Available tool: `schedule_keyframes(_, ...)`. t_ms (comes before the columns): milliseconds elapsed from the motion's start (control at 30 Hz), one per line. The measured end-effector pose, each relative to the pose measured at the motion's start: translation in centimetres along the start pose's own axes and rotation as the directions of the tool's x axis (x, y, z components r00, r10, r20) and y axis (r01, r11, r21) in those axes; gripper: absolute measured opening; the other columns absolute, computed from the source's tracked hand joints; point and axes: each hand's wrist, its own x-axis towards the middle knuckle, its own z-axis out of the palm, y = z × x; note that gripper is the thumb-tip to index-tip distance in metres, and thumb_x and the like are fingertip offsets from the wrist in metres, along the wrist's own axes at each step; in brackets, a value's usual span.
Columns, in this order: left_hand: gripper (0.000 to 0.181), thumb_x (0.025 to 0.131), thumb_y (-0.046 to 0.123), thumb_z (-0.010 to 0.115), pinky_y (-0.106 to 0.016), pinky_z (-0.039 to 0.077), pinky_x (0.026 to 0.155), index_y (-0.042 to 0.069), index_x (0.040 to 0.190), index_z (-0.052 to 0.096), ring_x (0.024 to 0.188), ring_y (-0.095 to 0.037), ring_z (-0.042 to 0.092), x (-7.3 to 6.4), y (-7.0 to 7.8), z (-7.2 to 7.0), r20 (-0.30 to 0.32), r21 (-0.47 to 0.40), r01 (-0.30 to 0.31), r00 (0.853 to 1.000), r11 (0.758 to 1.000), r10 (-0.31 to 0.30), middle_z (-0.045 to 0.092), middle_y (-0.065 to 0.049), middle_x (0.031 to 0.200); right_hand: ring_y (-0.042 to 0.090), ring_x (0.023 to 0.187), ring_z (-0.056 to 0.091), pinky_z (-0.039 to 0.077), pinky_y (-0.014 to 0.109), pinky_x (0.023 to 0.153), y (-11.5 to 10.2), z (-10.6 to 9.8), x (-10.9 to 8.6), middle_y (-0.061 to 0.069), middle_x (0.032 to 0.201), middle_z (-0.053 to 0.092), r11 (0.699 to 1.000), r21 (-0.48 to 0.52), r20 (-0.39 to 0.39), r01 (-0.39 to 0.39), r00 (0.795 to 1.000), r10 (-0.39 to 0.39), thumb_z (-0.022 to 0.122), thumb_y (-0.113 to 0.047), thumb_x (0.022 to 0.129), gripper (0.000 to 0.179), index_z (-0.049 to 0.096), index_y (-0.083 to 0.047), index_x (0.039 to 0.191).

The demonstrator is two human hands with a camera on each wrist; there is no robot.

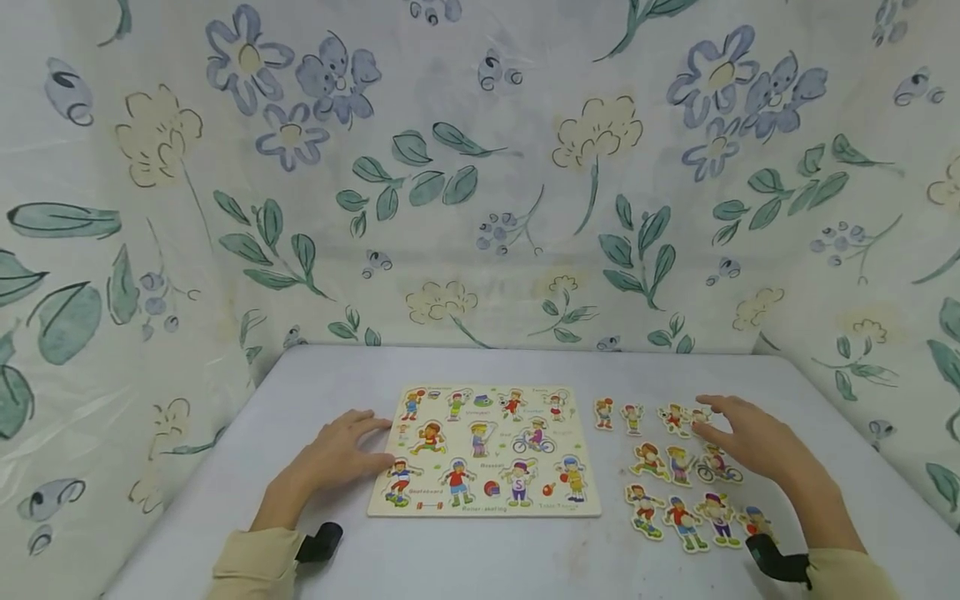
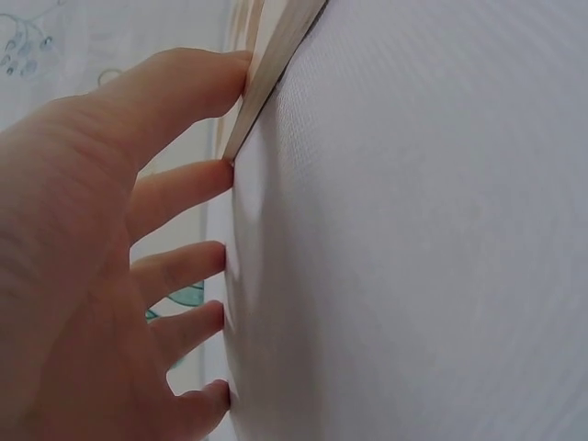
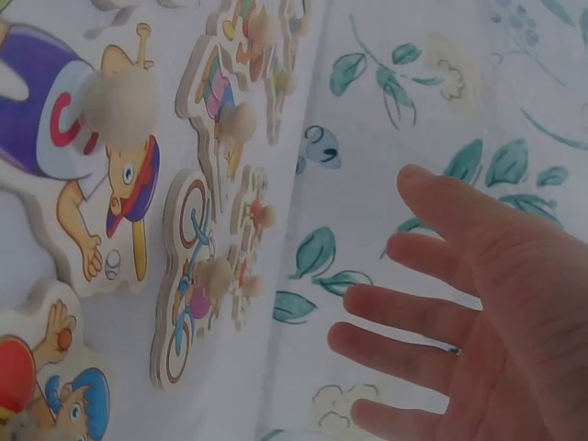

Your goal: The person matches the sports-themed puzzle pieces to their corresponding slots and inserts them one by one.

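A wooden puzzle board [image 1: 589, 497] printed with sports figures lies flat on the table. My left hand [image 1: 337, 452] is at its left side, thumb and forefinger at the edge [image 2: 276, 69] and the other fingertips down on the tabletop. To the right of the board, knobbed puzzle pieces lie in rows, among them a running child [image 1: 647, 460], a cyclist [image 3: 186, 303] and a baseball player [image 3: 46, 119]. My right hand [image 1: 753, 442] is over the right end of the upper rows, fingers spread and holding nothing. In the head view its fingertips overlap a tennis-like piece [image 1: 699, 415].
A white tabletop [image 1: 517, 562] bears everything. Behind and at both sides hangs a flower-printed cloth [image 1: 480, 250]. Black wrist mounts [image 1: 321, 543] sit on both sleeves; the right one overlaps the lowest right piece [image 1: 756, 521], a figure with a red paddle.
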Motion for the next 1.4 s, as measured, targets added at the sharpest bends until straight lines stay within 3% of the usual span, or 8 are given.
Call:
schedule_keyframes(433,0.066,0.084,0.047,0.072,-0.07,0.014,0.113,0.008,0.136,0.058,0.141,-0.052,0.026,0.0,-0.1,0.2,-0.001,-0.001,0.018,1.0,1.0,-0.018,0.038,-0.026,0.151,0.056,0.127,0.042,0.039,0.072,0.095,-1.0,0.9,0.5,0.035,0.14,0.045,0.999,0.029,0.016,0.023,1.0,-0.023,0.058,-0.03,0.099,0.052,0.05,0.001,0.14)
schedule_keyframes(600,0.065,0.083,0.045,0.072,-0.071,0.014,0.113,0.01,0.136,0.058,0.142,-0.052,0.025,0.0,-0.2,0.3,0.006,0.004,0.032,0.999,0.999,-0.032,0.038,-0.026,0.152,0.055,0.127,0.043,0.041,0.071,0.094,-1.9,1.3,0.9,0.034,0.14,0.046,0.999,0.037,0.041,0.034,0.999,-0.035,0.061,-0.031,0.098,0.053,0.05,-0.001,0.14)
schedule_keyframes(900,0.064,0.083,0.044,0.073,-0.071,0.013,0.113,0.01,0.135,0.059,0.141,-0.052,0.026,0.0,-0.3,0.4,-0.019,-0.01,0.017,1.0,1.0,-0.017,0.04,-0.026,0.151,0.056,0.133,0.035,0.035,0.073,0.099,-3.0,2.0,1.3,0.034,0.143,0.044,0.998,0.065,0.052,0.026,0.998,-0.03,0.063,-0.032,0.096,0.054,0.052,-0.002,0.139)
schedule_keyframes(1233,0.065,0.082,0.044,0.074,-0.071,0.011,0.114,0.011,0.135,0.059,0.142,-0.052,0.025,-0.2,-0.5,0.6,-0.01,-0.021,0.021,1.0,1.0,-0.021,0.039,-0.025,0.151,0.052,0.13,0.043,0.04,0.067,0.1,-4.7,3.2,1.9,0.031,0.14,0.049,0.995,0.079,0.031,0.066,0.997,-0.069,0.065,-0.026,0.095,0.048,0.056,-0.003,0.137)
schedule_keyframes(1400,0.064,0.081,0.044,0.074,-0.072,0.012,0.113,0.01,0.134,0.06,0.142,-0.051,0.026,-0.1,-0.6,0.6,-0.032,-0.017,0.001,0.999,1.0,-0.001,0.041,-0.025,0.15,0.05,0.126,0.048,0.044,0.066,0.097,-5.7,3.6,2.5,0.028,0.135,0.054,0.994,0.038,-0.005,0.102,0.995,-0.102,0.068,-0.026,0.093,0.045,0.06,-0.004,0.132)
